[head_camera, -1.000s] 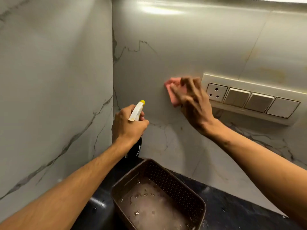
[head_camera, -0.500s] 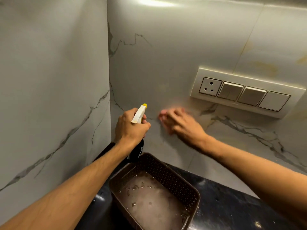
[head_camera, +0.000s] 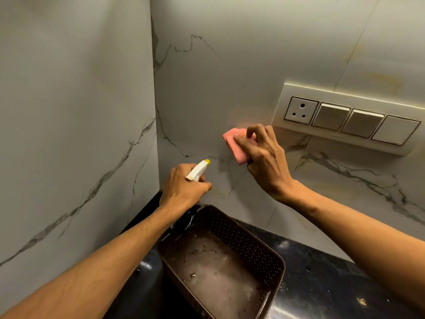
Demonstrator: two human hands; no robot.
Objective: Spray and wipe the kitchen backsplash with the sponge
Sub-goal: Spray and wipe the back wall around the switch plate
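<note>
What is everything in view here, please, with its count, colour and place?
sponge: one, pink, against the backsplash, left of the switch panel
spray bottle: one, white head, yellow tip, dark body, near the corner
backsplash: one, white marble, grey veins, back wall and left wall
switch panel: one, cream, on the backsplash at right
basket: one, brown, perforated, on the counter
counter: one, black, speckled, bottom
left hand: grips the spray bottle
right hand: holds the sponge
</note>
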